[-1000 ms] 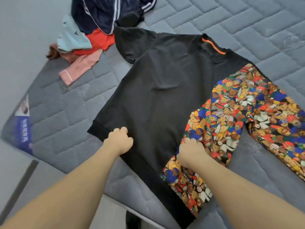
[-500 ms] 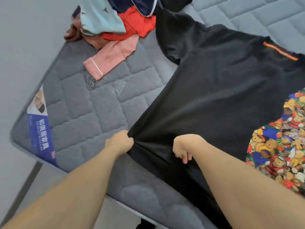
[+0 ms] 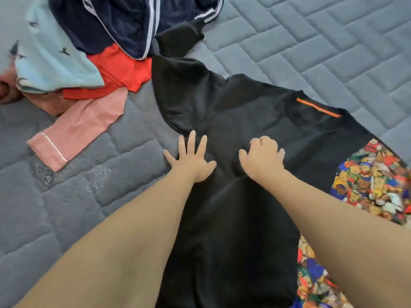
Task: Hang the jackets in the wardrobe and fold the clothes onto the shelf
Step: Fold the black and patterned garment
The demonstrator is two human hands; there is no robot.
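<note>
— How far along are we?

— Early, I'd say. I have the black shirt (image 3: 255, 134) spread on the grey quilted mattress (image 3: 333, 52), its teddy-bear patterned side (image 3: 373, 185) trailing off to the right. I can't tell whether any fold is made yet. No wardrobe or shelf is in view, so nothing shows as hung or shelved.

— And the rest of the laundry?

— A heap (image 3: 93, 52) sits at the top left, touching the shirt's sleeve: a navy jacket with white stripes (image 3: 115, 25), a pale blue garment (image 3: 51, 61), something red (image 3: 120, 70) and a pink sleeve (image 3: 75, 127) lying out across the mattress. I judge all of that still waits, the jacket for hanging, the others for folding.

— Where are the hands?

— Both reach forward, arms almost straight. My left hand (image 3: 191, 158) lies flat with fingers spread wide, at the shirt's left edge, partly on the cloth and partly over the mattress. My right hand (image 3: 262, 156) rests near the middle of the shirt, fingers curled down into the fabric; I can't make out whether it pinches any cloth.

— Next?

— Probably smoothing, then folding the sleeve in.
</note>
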